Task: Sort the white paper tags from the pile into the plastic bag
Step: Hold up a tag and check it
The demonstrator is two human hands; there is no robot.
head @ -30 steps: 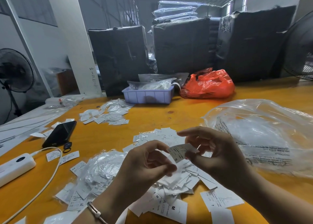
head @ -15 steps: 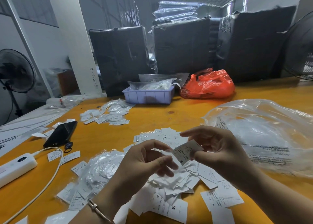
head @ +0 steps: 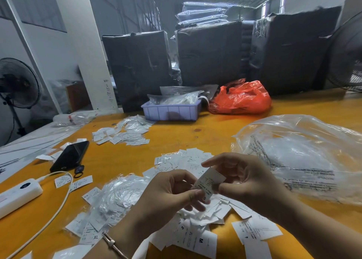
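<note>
The large crumpled clear plastic bag [head: 305,156] lies on the orange wooden table [head: 215,129] at the right, cut off by the frame edge, its printed text too blurred to read. The loose pile of white paper tags [head: 197,217] lies partly hidden beneath both hands. Above it, the left hand [head: 168,196] and right hand [head: 248,180], fingers curled, both pinch 1 small white printed paper tag [head: 209,182], lettering illegible.

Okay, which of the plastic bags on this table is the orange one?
The crumpled orange bag at the far edge, right of the lavender tray. The big bag beside the hands is clear.
</note>
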